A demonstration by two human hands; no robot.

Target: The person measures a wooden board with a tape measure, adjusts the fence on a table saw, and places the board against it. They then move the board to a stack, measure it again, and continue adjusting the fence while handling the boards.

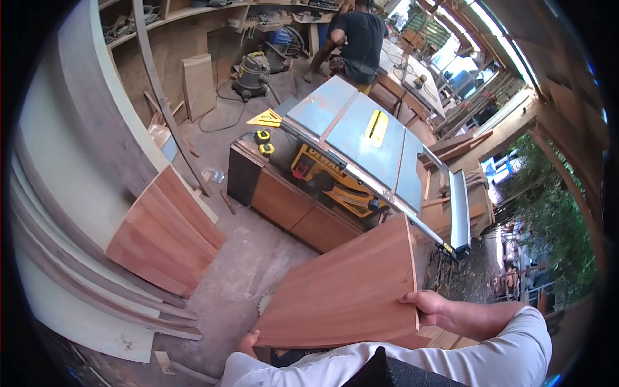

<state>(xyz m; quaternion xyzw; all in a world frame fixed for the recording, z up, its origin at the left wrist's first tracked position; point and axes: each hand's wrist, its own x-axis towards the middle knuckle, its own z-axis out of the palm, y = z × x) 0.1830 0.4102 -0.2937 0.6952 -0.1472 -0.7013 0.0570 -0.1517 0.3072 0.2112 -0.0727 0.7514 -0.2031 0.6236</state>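
A large reddish-brown plywood panel (342, 284) is held tilted in front of my body. My right hand (431, 306) grips its right edge, the thumb lying on the upper face and the other fingers hidden behind. At the lower left corner my left hand (248, 340) is closed on the panel's edge, only partly visible. Just beyond the panel stands a table saw (371, 142) with a yellow insert in its grey top. Two yellow and black tape measures (263, 137) and a yellow speed square (265, 118) lie to the saw's left.
Another reddish panel (164, 229) leans against tall boards (84, 148) on the left. A shop vacuum (251, 76) stands on the floor at the back. Beyond the saw a person in a dark shirt (364, 45) bends over near a workbench (416, 84). The saw's rail (460, 213) juts out at right.
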